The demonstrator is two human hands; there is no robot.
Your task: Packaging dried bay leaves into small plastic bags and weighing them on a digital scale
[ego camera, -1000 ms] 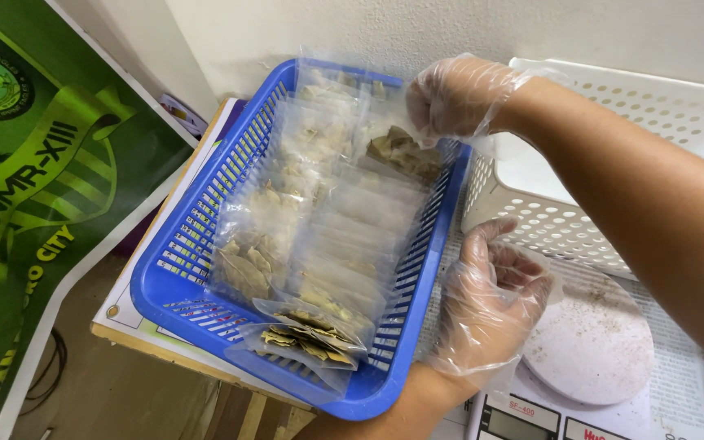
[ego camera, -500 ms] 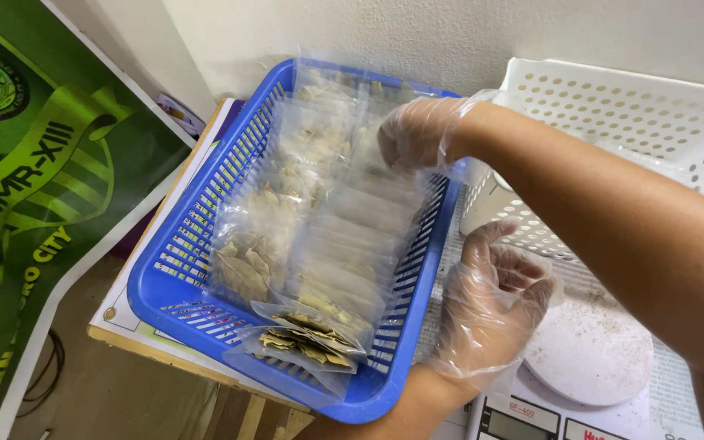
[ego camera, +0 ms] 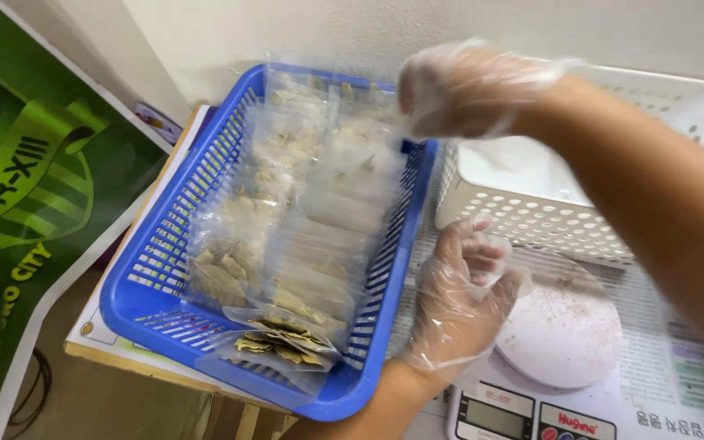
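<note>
Below the loosely curled right hand (ego camera: 466,90), packets (ego camera: 303,220) in the blue basket (ego camera: 156,269); left hand (ego camera: 462,301) half-open beside it, empty.

Clear filled packets (ego camera: 311,220) rowed upright in blue basket (ego camera: 148,285)

The right hand (ego camera: 470,90), at twelve o'clock, is motion-blurred; its fingertips cannot be made out. The white basket (ego camera: 580,220) runs off at three o'clock, partly behind the right forearm. The digital scale (ego camera: 523,411) is cut off at six o'clock. Contents of the clear packets (ego camera: 303,212) are too small to identify. The green banner (ego camera: 18,204) is cropped at nine o'clock.
</note>
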